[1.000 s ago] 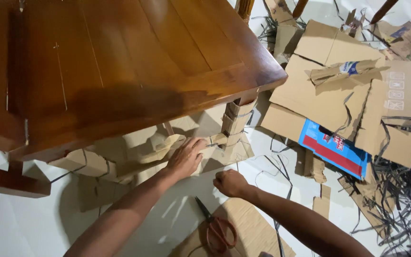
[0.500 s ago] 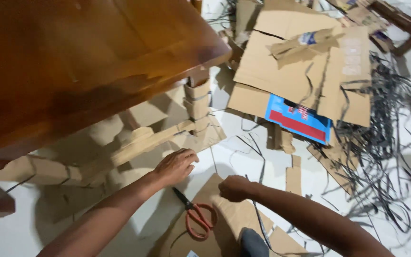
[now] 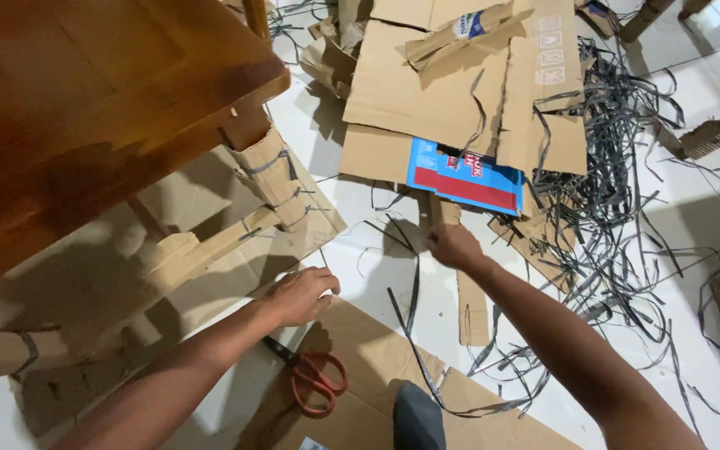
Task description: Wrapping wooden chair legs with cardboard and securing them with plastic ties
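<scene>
Two hands are low over a white tiled floor littered with packing waste. Take the red-handled scissors as the marker: they lie on a flat cardboard sheet, blades pointing up and left. Just above them the left hand rests at the sheet's edge, fingers curled loosely under; whether it holds anything, I cannot tell. Up and to the right of the scissors, the right hand is closed into a fist, pinching a dark plastic strap that trails back down toward the sheet. Far above the scissors lies a heap of flattened cartons with a blue-and-red printed box poking out beneath. Right of that, a tangle of black strapping sprawls across the tiles. Up and left of the scissors stands a glossy brown wooden bench, its leg wrapped in cardboard and bound with straps.
</scene>
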